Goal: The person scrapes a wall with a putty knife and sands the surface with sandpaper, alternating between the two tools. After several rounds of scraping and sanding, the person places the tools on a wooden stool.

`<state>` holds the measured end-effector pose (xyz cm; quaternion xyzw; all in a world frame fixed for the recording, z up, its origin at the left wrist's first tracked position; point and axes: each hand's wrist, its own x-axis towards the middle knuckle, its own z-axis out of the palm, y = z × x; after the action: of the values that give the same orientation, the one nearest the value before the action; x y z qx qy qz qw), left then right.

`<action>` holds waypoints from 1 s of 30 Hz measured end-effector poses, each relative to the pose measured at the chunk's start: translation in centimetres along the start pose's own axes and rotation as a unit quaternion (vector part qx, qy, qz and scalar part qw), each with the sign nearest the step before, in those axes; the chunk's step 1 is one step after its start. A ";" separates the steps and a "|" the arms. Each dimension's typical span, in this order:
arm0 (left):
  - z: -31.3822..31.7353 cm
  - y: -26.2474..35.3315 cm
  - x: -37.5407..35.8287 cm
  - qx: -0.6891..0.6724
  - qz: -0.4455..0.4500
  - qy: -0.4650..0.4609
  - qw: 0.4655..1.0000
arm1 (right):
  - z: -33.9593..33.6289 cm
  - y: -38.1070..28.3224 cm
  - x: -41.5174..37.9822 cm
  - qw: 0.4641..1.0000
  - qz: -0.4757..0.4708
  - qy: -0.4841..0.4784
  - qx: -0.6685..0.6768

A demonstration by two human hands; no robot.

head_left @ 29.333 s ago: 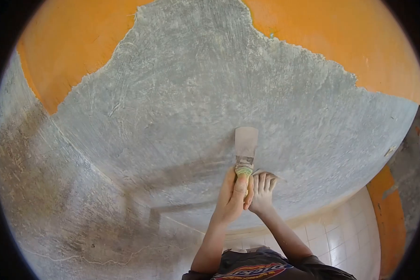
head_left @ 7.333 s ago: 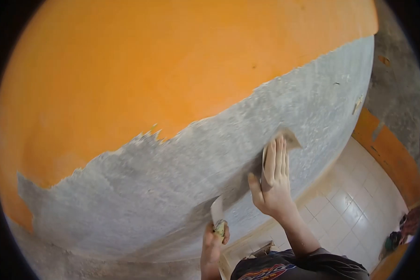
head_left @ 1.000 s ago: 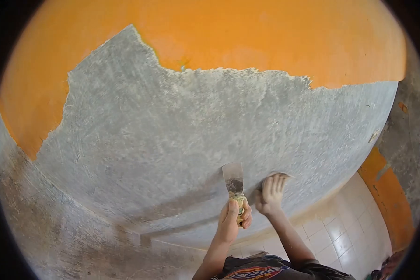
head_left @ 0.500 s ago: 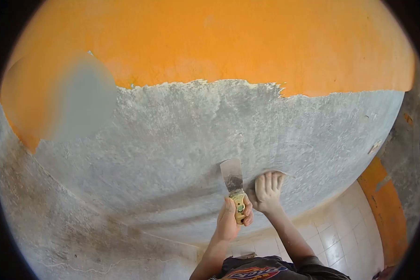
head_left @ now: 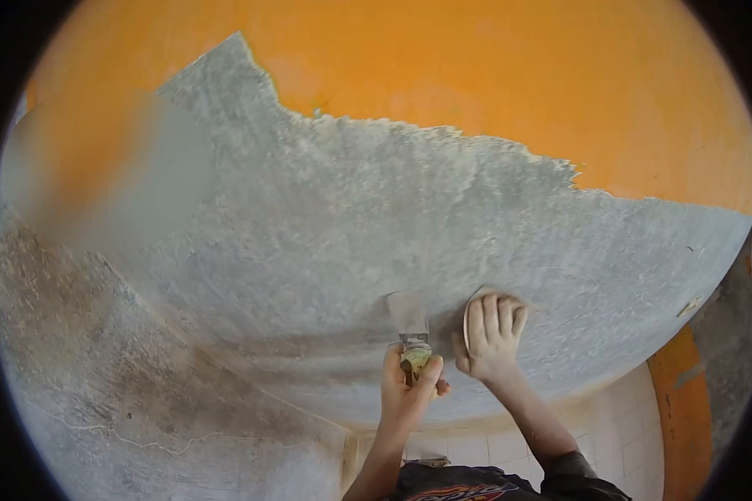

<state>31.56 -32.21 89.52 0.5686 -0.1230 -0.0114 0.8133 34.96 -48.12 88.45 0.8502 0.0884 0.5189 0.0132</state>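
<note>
My left hand (head_left: 405, 392) is closed round the yellowish handle of a putty knife (head_left: 408, 314). Its broad metal blade points up, close to the grey stripped wall (head_left: 309, 242); whether it touches cannot be told. To the right, my right hand (head_left: 495, 338) presses a thin tan sheet, which looks like sandpaper (head_left: 470, 321), against the same wall. Its fingers lie side by side over the sheet, and only the sheet's edges show around them.
Orange paint (head_left: 518, 75) covers the upper wall and ends in a ragged edge. At the left, a stained, cracked wall (head_left: 100, 359) meets this one in a corner. Pale floor tiles (head_left: 627, 426) show below. An orange-edged wall end (head_left: 685, 417) stands at the right.
The view has tilted, so the paint edge slopes down to the right. My right hand has moved slightly up and right over the wall. The putty knife has turned in my left hand.
</note>
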 end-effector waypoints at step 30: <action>-14.7 5.3 3.0 0.076 0.055 -0.082 0.992 | 2.6 -13.6 6.2 0.995 0.087 0.033 -0.042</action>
<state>36.92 -17.20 90.26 0.6187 -0.2207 -0.0036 0.7540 38.17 -33.50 91.12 0.8358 -0.0077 0.5490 0.0005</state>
